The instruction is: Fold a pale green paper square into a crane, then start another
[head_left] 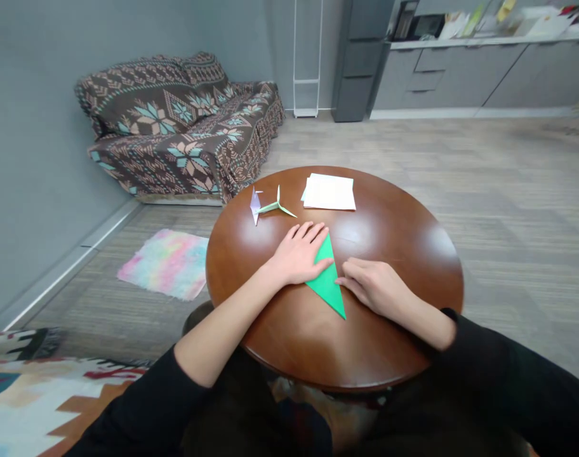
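A green sheet of paper (328,287), folded into a triangle, lies on the round brown table (389,222). My left hand (299,254) rests flat over its upper left part, fingers stretched out and thumb across the paper. At the triangle's right edge is my right hand (372,282), its fingers curled in and its thumb touching or very near that edge. Whether anything is pinched in the curled fingers cannot be made out. Part of the green paper is hidden beneath my left hand.
Toward the table's back left stand a purple folded paper figure (255,204) and a pale green one (277,205). A stack of white paper (329,192) lies at the back. Beyond are a covered sofa (175,127), a pastel rug (168,263) and grey cabinets (437,79).
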A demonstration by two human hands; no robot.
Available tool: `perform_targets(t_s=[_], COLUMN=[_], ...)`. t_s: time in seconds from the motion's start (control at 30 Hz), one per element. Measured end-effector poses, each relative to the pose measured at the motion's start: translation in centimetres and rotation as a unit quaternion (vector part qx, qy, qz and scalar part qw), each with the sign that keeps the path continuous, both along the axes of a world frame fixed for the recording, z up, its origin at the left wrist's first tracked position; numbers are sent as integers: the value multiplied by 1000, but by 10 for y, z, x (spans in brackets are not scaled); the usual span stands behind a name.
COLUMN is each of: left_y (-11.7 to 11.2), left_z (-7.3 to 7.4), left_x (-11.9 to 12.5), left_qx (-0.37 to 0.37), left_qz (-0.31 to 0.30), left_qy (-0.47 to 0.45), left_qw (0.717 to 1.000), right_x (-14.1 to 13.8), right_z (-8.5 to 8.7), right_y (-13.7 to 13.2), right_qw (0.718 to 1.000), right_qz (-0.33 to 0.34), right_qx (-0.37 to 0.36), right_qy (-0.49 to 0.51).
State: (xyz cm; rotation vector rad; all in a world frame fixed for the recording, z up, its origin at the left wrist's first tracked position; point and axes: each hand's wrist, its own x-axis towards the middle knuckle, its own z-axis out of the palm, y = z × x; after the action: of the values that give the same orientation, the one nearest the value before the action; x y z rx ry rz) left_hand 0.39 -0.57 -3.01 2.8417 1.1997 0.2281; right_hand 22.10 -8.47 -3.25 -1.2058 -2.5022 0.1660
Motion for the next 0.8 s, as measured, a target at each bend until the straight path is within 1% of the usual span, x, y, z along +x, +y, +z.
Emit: perform_targets(t_s=[0.2, 0.33, 0.4, 0.47, 0.5, 0.53, 0.6, 0.63, 0.67, 0.73, 0.8], left_y=[1, 1, 1, 1, 1, 1, 0, 0, 0, 1, 0], left_z=[-2, -1, 0, 0, 0, 0, 0, 0, 0, 1, 6], left_x=[0, 0, 0, 0, 0, -1, -1, -1, -1, -1, -1], left_qx=[10, 15, 14, 10, 9, 9, 8, 6, 4, 2, 22], left_qz=[-2, -5, -5, -5, -5, -6, -8, -9, -10, -16, -23], left_qy=[1, 6, 13, 20, 22, 23, 22, 20, 17, 5, -19], left_qw=[1000, 1000, 1000, 1000, 1000, 1000, 1000, 1000, 1000, 1000, 999], right_x=[3, 4, 4, 6, 7, 9, 12, 13, 14, 13, 11], right_z=[5, 8, 10, 13, 13, 14, 13, 13, 12, 11, 11], right_y=[-31, -45, -47, -47, -45, -43, -34, -29, -23, -10, 2], right_qw=[999, 997, 994, 984, 977, 969, 957, 955, 957, 962, 966], right_qz=[48, 75, 100, 123, 118, 98, 28, -5, -24, -45, -55], right_qx=[-6, -21, -49, -103, -137, -167, -198, -198, -187, -164, -156], right_qy=[-6, -6, 19, 76, 114, 152, 210, 220, 218, 213, 197])
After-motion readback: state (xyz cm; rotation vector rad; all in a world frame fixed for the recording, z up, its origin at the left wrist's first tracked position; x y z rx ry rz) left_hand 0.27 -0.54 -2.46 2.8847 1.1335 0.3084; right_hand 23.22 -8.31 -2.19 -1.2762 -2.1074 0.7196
